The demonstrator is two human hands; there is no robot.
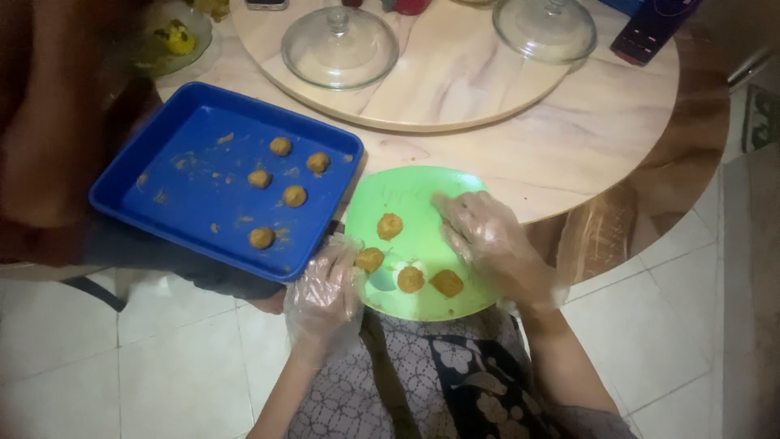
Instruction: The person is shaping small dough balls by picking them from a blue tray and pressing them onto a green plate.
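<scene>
A round green plate [406, 191] rests at the table's near edge, over my lap, with several small brown dough balls [390, 225] on it. My left hand [323, 289], in a clear plastic glove, touches a ball [370, 259] at the plate's left rim. My right hand [485, 236], also gloved, lies with fingers spread on the plate's right side, holding nothing. A blue rectangular tray [187, 203] to the left carries several more balls [280, 146] and crumbs.
A round marble turntable [455, 77] on the table holds two glass lids [340, 47]. A bowl with yellow food [175, 36] sits at far left. Another person's dark arm [49, 130] reaches over the tray's left side. White tiled floor lies below.
</scene>
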